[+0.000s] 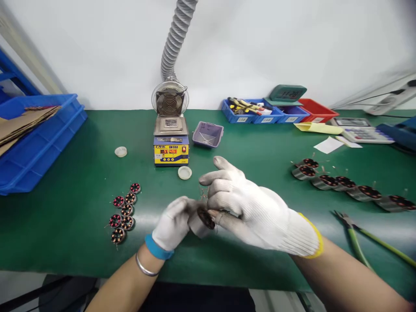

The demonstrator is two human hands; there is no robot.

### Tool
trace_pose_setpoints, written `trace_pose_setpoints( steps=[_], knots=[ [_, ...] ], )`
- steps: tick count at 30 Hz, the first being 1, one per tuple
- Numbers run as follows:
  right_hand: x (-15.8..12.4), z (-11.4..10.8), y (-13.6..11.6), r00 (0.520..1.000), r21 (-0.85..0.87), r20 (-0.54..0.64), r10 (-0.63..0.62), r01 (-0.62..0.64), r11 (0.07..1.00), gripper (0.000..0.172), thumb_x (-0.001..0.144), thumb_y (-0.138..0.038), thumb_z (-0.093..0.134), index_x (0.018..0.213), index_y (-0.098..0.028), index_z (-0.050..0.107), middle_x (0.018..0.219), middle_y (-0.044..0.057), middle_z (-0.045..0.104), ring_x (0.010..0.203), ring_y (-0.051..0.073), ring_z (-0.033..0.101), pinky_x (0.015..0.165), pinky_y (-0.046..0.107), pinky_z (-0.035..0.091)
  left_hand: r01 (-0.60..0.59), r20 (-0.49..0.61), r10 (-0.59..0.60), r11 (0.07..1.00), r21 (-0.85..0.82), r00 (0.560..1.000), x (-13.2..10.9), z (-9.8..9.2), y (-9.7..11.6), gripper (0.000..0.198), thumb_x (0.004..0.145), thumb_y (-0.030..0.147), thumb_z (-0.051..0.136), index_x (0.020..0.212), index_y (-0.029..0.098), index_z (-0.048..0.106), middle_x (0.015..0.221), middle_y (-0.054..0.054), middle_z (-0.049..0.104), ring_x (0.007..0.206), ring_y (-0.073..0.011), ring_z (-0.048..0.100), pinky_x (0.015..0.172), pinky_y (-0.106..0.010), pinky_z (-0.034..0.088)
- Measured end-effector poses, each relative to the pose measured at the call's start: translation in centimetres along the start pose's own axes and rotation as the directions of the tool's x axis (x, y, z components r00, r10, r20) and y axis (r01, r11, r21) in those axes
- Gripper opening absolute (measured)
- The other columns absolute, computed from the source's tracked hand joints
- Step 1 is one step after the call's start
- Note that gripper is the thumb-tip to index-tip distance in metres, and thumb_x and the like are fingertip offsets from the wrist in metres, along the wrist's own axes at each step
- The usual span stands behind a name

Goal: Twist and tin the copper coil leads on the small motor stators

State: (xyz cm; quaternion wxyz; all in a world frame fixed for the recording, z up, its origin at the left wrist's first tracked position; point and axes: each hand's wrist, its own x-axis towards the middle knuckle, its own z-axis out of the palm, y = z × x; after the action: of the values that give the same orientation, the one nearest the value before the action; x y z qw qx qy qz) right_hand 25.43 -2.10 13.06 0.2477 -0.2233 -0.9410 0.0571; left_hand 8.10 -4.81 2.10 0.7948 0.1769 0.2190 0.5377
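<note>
A motor stator (200, 223), a silvery cylinder with dark copper windings, is tilted above the front of the green bench. My left hand (173, 221), in a white glove with a blue cuff, grips it from the left side. On the other side, my right hand (250, 203), in a white glove with a yellow cuff, has its thumb and index finger close together at the winding end. Thin lead wires (203, 193) stick up beside these fingers. What exactly lies between the right fingertips is partly hidden.
A solder pot (171, 151) stands under a fume hose (177, 39), with a purple tray (208, 134) beside it. Small stators (126, 210) lie left, larger stators (362, 193) right. Green-handled pliers (352, 234) rest front right. A blue crate (48, 147) stands left.
</note>
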Motion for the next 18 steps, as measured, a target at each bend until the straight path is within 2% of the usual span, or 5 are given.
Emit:
trace_pose_setpoints(
  steps=[3, 5, 10, 14, 18],
  knots=[
    [0.7, -0.7, -1.4, 0.999, 0.03, -0.011, -0.04, 0.041, 0.999, 0.014, 0.081, -0.01, 0.053, 0.075, -0.022, 0.057, 0.075, 0.001, 0.064, 0.109, 0.021, 0.059, 0.118, 0.054, 0.022, -0.184, -0.241, 0.156, 0.978, -0.101, 0.958, 0.9, -0.7, 0.5, 0.054, 0.085, 0.036, 0.061, 0.044, 0.02, 0.03, 0.046, 0.004, 0.041, 0.057, -0.0122, 0.058, 0.071, -0.026, 0.05],
    [1.0, -1.0, -1.9, 0.999, 0.041, -0.012, -0.05, 0.051, 0.998, 0.015, 0.081, -0.01, 0.053, 0.073, -0.022, 0.057, 0.074, 0.0, 0.064, 0.107, 0.02, 0.06, 0.119, 0.053, 0.022, -0.08, -0.325, 0.043, 0.992, -0.102, 0.945, 1.7, -1.1, 0.1, 0.049, 0.087, 0.042, 0.058, 0.048, 0.019, 0.038, 0.049, 0.004, 0.045, 0.053, -0.0117, 0.055, 0.062, -0.025, 0.048],
    [0.5, -0.8, -0.9, 1.0, 0.016, -0.01, -0.013, 0.013, 1.0, 0.014, 0.079, -0.009, 0.057, 0.081, -0.023, 0.059, 0.078, 0.001, 0.066, 0.112, 0.023, 0.058, 0.118, 0.056, 0.022, 0.445, 0.104, -0.46, 0.885, 0.137, 0.882, 1.3, -1.0, -0.7, 0.056, 0.081, 0.069, 0.049, 0.074, 0.015, 0.062, 0.057, -0.003, 0.062, 0.036, -0.0105, 0.045, 0.038, -0.023, 0.033],
    [-0.1, -1.1, -0.2, 0.999, 0.014, -0.037, -0.019, 0.02, 1.0, 0.01, 0.081, -0.012, 0.057, 0.083, -0.022, 0.059, 0.081, 0.002, 0.066, 0.114, 0.023, 0.057, 0.117, 0.056, 0.024, 0.223, 0.207, -0.252, 0.963, 0.152, 0.945, 0.0, -0.3, 0.5, 0.037, 0.074, 0.048, 0.071, 0.085, 0.013, 0.066, 0.079, -0.008, 0.071, 0.056, -0.0164, 0.063, 0.048, -0.025, 0.048],
    [0.4, -1.5, -1.1, 0.997, 0.077, -0.063, -0.043, 0.048, 0.996, 0.012, 0.082, -0.011, 0.055, 0.079, -0.022, 0.057, 0.076, 0.001, 0.065, 0.11, 0.022, 0.059, 0.117, 0.054, 0.023, -0.038, -0.049, 0.034, 0.996, -0.086, 0.998, 0.6, -0.5, 0.6, 0.023, 0.08, 0.035, 0.067, 0.068, 0.016, 0.06, 0.087, -0.004, 0.07, 0.085, -0.0171, 0.067, 0.082, -0.029, 0.053]
  ],
)
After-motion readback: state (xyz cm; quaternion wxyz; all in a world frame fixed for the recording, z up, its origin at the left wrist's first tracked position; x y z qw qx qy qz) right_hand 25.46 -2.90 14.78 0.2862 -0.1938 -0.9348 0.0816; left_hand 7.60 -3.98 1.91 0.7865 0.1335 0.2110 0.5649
